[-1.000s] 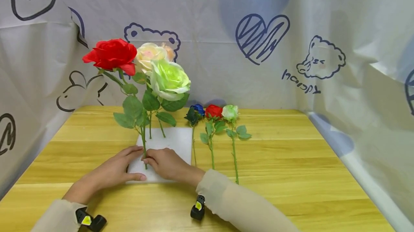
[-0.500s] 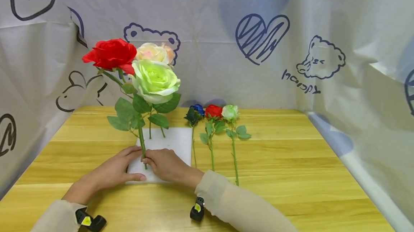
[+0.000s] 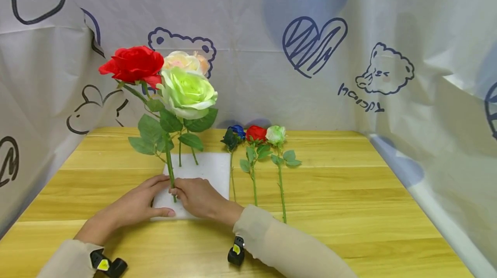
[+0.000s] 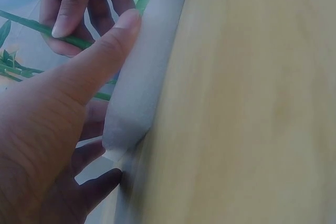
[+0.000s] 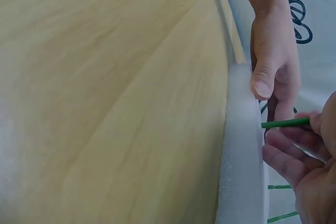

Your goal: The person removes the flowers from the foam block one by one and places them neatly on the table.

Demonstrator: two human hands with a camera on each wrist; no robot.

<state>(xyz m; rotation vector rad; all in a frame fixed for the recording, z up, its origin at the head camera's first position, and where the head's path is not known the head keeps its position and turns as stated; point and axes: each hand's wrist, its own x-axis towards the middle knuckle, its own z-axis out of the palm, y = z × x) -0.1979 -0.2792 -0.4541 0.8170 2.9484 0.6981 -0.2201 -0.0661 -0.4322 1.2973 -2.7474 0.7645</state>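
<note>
My right hand [image 3: 202, 198] pinches the green stem of a large light green rose [image 3: 190, 92] between thumb and fingers. The stem's lower end meets the top of a white foam board [image 3: 211, 170]; how deep it goes cannot be told. In the right wrist view the held stem [image 5: 286, 123] rises straight from the foam surface. My left hand [image 3: 136, 202] rests at the board's near-left corner, thumb at the front edge and fingers spread along the left side. Behind, a red rose [image 3: 133, 66] and a cream-pink rose [image 3: 180, 60] stand upright, their stems in the board.
Right of the board lie a blue rose [image 3: 237, 131], a smaller red rose [image 3: 256, 133] and a pale green rose [image 3: 276, 135] on the wooden table [image 3: 334, 183]. White cloth walls [image 3: 248, 19] with drawings enclose the back and sides.
The light green rose's head and leaves have swung left, now partly in front of the cream-pink rose; its head rose slightly in the last half second. Both hands have stayed in place.
</note>
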